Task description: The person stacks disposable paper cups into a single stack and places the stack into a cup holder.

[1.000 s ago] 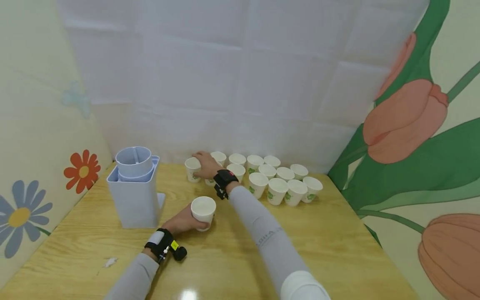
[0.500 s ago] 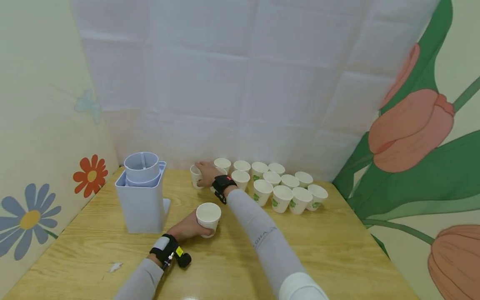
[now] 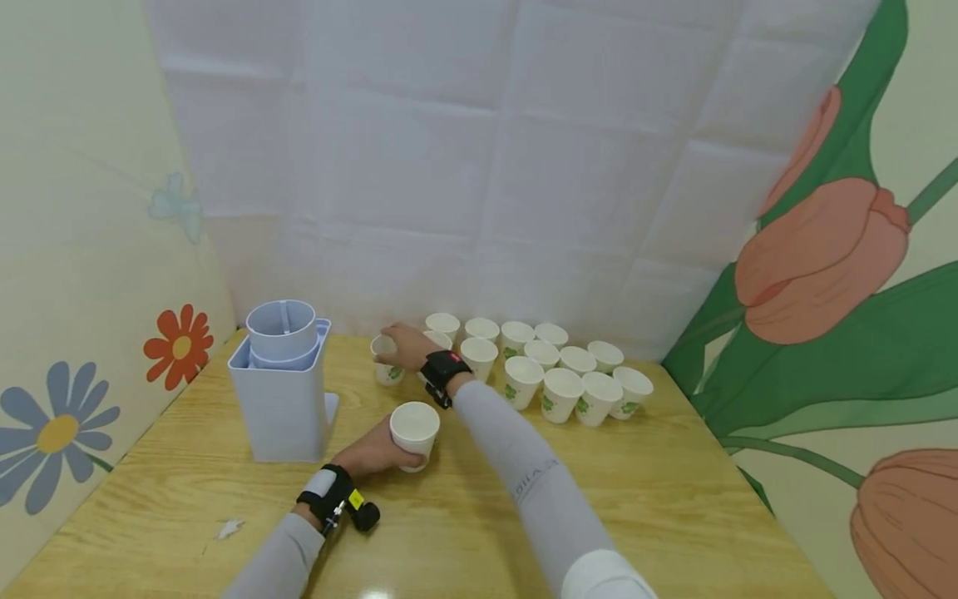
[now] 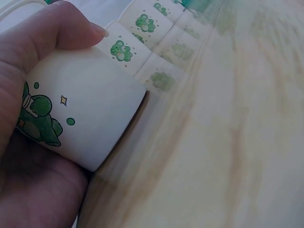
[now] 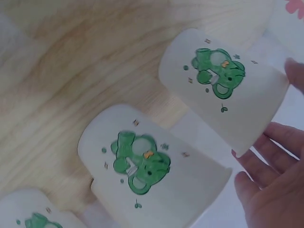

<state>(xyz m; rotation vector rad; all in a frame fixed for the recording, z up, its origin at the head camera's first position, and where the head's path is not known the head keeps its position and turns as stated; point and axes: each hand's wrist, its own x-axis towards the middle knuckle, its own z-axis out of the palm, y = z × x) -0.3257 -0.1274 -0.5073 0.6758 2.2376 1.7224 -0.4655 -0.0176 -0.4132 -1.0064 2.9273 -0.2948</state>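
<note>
Cups (image 3: 561,395) on wood tbl (image 3: 449,532) — wht sheet (image 3: 494,166) behind

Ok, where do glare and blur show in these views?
Head view: a small white glare spot at the bottom edge, on the yellow wood-grain tabletop; left wrist view: the tabletop looks hazy and streaked, while the nearest white paper cup with a green cartoon print looks fairly sharp; right wrist view: slight softness overall, green cartoon prints readable.
</note>
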